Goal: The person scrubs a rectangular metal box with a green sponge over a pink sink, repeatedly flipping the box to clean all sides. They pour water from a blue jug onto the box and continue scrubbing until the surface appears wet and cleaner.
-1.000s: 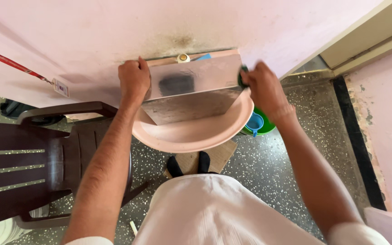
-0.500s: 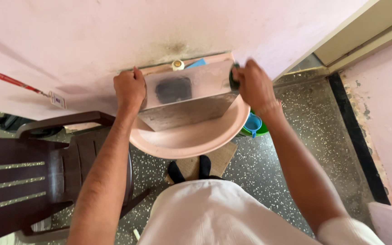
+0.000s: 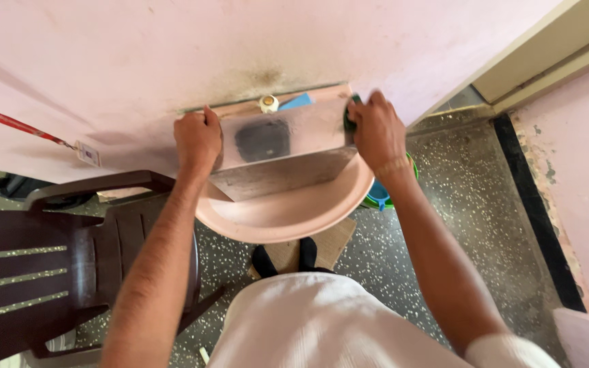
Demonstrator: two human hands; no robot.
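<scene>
Both hands sit lower than before: left hand point(image 3: 198, 138) fingers clamped on the mirror point(image 3: 282, 148) at 9 o'clock, right hand point(image 3: 378, 133) fingers clamped on a green scrubber point(image 3: 350, 116) at 3 o'clock; wiping looks unfinished.

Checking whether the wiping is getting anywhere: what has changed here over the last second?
Very little. The right hand still presses a green scrub pad at the mirror's right edge, shifted only slightly. The left hand keeps gripping the left edge. The pink basin and brown chair stay put; mainly the view shifted.
</scene>
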